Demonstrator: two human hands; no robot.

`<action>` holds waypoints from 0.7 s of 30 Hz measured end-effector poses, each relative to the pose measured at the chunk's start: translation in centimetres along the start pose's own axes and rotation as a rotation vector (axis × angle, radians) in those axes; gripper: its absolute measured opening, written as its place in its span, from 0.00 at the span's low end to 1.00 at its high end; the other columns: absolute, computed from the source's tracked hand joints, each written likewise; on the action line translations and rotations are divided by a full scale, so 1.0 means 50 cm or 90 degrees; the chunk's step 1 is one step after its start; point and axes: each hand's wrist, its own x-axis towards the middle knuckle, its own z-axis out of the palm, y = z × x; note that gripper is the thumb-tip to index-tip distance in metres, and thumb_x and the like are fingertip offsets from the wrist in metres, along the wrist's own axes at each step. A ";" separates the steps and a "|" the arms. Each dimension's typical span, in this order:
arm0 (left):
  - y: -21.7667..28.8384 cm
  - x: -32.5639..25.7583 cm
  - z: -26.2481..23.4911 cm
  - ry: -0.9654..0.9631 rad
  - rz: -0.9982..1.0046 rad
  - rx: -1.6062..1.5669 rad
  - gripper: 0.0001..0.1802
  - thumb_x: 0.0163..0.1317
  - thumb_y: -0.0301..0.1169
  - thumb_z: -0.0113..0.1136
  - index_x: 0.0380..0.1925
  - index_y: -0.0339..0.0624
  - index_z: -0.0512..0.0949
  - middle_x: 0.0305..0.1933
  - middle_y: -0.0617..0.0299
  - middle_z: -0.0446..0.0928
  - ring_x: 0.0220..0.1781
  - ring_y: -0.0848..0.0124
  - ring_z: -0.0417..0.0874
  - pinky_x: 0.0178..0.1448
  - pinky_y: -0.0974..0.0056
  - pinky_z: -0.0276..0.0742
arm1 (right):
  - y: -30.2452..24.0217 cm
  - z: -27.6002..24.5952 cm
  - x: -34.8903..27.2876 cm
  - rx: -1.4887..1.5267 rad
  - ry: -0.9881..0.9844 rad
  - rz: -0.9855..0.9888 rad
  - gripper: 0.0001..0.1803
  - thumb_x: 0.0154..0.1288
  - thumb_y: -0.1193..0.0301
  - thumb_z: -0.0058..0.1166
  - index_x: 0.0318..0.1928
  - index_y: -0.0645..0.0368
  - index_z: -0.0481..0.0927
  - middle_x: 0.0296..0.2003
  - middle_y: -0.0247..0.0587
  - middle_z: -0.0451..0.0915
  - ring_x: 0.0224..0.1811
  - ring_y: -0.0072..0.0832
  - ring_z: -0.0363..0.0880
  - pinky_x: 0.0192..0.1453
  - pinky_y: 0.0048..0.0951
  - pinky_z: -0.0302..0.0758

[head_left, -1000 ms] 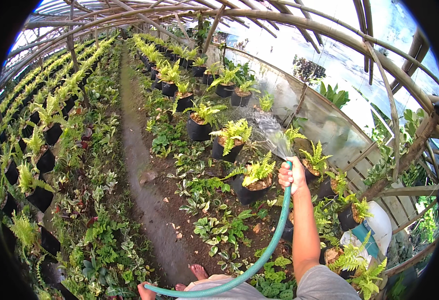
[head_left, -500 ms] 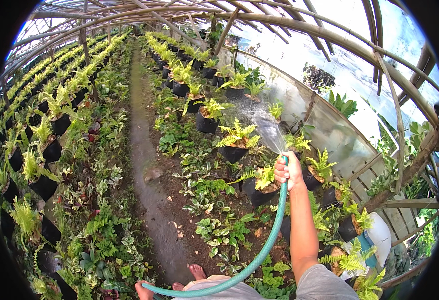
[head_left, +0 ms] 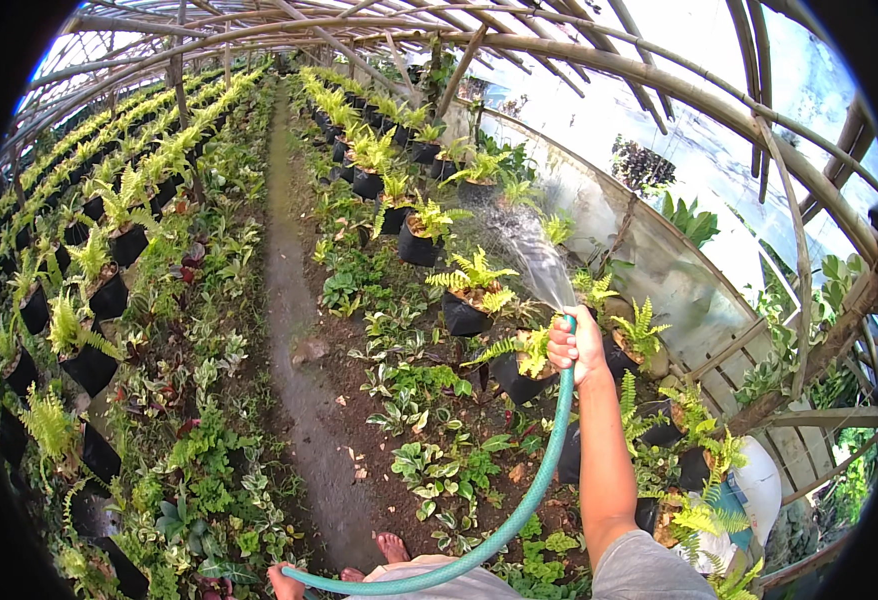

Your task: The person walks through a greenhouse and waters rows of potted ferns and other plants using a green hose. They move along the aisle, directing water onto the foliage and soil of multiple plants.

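Note:
My right hand (head_left: 578,346) is wrapped round the end of a green garden hose (head_left: 519,520), its thumb at the mouth. From there a fan of water (head_left: 537,255) sprays up and away over the potted ferns along the right wall. One fern in a black grow bag (head_left: 467,300) stands just left of the spray, and another fern (head_left: 527,365) is right beside my hand. The hose bends down across my lap to my left hand (head_left: 287,582), closed on it at the lower edge; part of that hand is cut off.
A narrow dirt path (head_left: 304,400) runs away between leafy ground plants (head_left: 219,350). Rows of ferns in black bags (head_left: 94,368) stand at left. Wooden poles (head_left: 659,75) arch overhead, a plastic sheet wall (head_left: 649,260) lines the right, and a white sack (head_left: 756,490) lies near it.
The view has shifted slightly, so the plants sit a little differently in it. Both hands keep their hold on the hose, and the water still sprays over the right-hand ferns.

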 end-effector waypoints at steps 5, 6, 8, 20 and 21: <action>-0.005 0.000 0.000 0.001 0.023 -0.008 0.16 0.47 0.11 0.53 0.11 0.40 0.63 0.12 0.67 0.60 0.14 0.74 0.67 0.21 0.64 0.66 | 0.000 0.007 0.001 -0.007 0.007 -0.007 0.19 0.64 0.57 0.43 0.18 0.49 0.60 0.09 0.21 0.54 0.04 0.14 0.52 0.06 0.20 0.55; -0.005 0.000 0.000 0.002 0.016 0.005 0.16 0.47 0.11 0.53 0.11 0.40 0.63 0.12 0.67 0.60 0.14 0.73 0.67 0.21 0.64 0.66 | 0.000 0.007 0.002 0.007 0.004 -0.004 0.19 0.64 0.57 0.43 0.18 0.49 0.60 0.09 0.21 0.54 0.04 0.14 0.52 0.05 0.20 0.56; -0.005 -0.001 0.001 0.006 0.016 0.018 0.15 0.47 0.11 0.53 0.12 0.40 0.62 0.12 0.66 0.61 0.14 0.73 0.68 0.20 0.64 0.65 | -0.002 0.008 0.005 -0.014 0.012 -0.008 0.19 0.63 0.57 0.43 0.18 0.49 0.60 0.09 0.21 0.54 0.05 0.14 0.52 0.06 0.20 0.54; -0.018 0.010 0.003 0.012 0.019 -0.057 0.14 0.50 0.13 0.51 0.12 0.39 0.63 0.13 0.65 0.62 0.14 0.72 0.70 0.20 0.64 0.66 | -0.004 0.008 0.010 -0.007 0.010 -0.011 0.19 0.63 0.57 0.44 0.18 0.49 0.60 0.09 0.21 0.55 0.05 0.13 0.52 0.06 0.20 0.54; -0.018 0.011 0.003 0.009 0.014 -0.071 0.14 0.51 0.13 0.51 0.12 0.40 0.64 0.13 0.65 0.62 0.15 0.72 0.70 0.20 0.64 0.67 | -0.004 0.009 0.010 0.002 0.009 -0.008 0.19 0.63 0.57 0.44 0.18 0.49 0.60 0.09 0.21 0.55 0.05 0.13 0.52 0.06 0.20 0.54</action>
